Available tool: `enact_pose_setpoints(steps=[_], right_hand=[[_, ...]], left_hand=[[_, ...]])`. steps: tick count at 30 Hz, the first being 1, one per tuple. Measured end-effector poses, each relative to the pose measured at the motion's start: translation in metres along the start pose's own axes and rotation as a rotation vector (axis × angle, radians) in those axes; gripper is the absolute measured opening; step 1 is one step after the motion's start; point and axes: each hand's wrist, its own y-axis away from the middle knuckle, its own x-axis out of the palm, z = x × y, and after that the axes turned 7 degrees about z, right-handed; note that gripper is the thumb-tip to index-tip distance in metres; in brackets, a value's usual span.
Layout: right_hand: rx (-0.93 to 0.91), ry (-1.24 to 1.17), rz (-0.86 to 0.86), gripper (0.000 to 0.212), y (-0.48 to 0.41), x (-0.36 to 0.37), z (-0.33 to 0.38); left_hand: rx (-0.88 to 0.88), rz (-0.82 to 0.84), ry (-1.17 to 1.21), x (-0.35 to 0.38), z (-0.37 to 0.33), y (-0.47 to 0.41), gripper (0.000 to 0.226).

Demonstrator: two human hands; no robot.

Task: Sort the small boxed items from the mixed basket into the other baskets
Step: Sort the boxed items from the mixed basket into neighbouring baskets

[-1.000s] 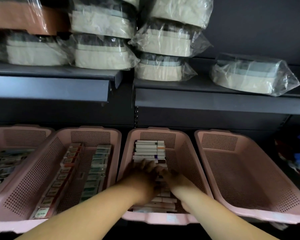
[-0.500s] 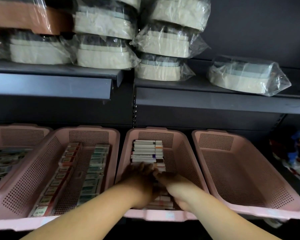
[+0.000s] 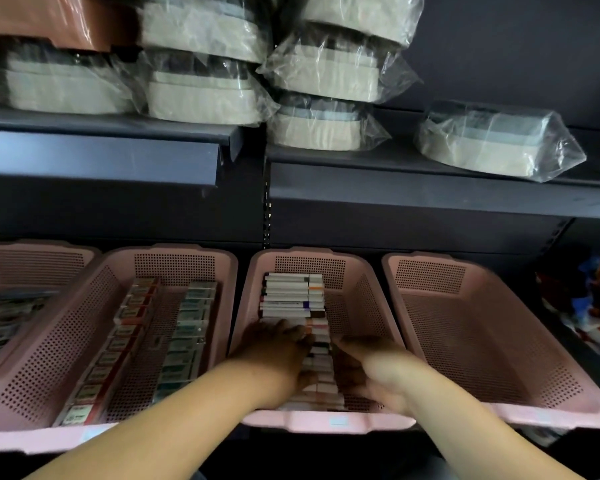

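pink mixed basket [image 3: 361, 299] holds a row of boxes [image 3: 291, 296], mostly unsorted; left hand [image 3: 278, 355] and right hand [image 3: 373, 368] cover them, fingers' hold unclear.

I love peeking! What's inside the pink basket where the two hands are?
The basket holds a row of small boxes, white with coloured ends. The left hand and right hand cover the nearer boxes, so those are mostly hidden.

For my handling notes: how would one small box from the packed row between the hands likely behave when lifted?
Boxes look flat-sided and stiff, so one probably lifts rigid and won't roll. Small size suggests light. They sit tightly packed, so neighbours may lean into the gap.
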Motion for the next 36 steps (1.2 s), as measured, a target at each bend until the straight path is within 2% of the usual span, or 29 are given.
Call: enact_pose_setpoints(steps=[3,6,10,13,17,21,25,31,36], right_hand=[[0.02,0.002,0.043,0.017,0.003,0.0,-0.001],[0.008,0.003,-0.015,0.021,0.003,-0.001,0.005],[0.028,0.14,-0.035,0.015,0.003,-0.007,0.006],[0.059,0.132,-0.011,0.013,0.0,-0.006,-0.001],[0.047,0.133,-0.068,0.012,-0.006,-0.007,0.0],[0.039,0.169,-0.153,0.015,-0.017,-0.012,0.002],[0.048,0.162,-0.145,0.017,-0.023,-0.005,-0.006],[0.03,0.147,-0.176,0.018,-0.029,-0.009,-0.013],[0.03,0.191,-0.186,0.018,-0.025,-0.01,-0.013]], left_hand=[[-0.004,-0.003,-0.037,0.0,0.0,0.001,0.065],[0.004,0.006,-0.044,-0.003,-0.002,0.003,0.062],[0.048,-0.019,0.04,-0.008,0.002,0.009,0.06],[0.089,-0.076,0.101,-0.007,0.008,0.01,0.049],[0.093,-0.088,0.128,-0.006,0.011,0.008,0.043],[0.093,-0.126,0.091,-0.005,0.01,0.003,0.048],[0.073,-0.122,0.084,-0.005,0.008,0.0,0.057],[0.039,-0.217,0.202,-0.004,0.007,0.003,0.013],[0.014,-0.205,0.255,0.0,0.008,0.003,0.016]])
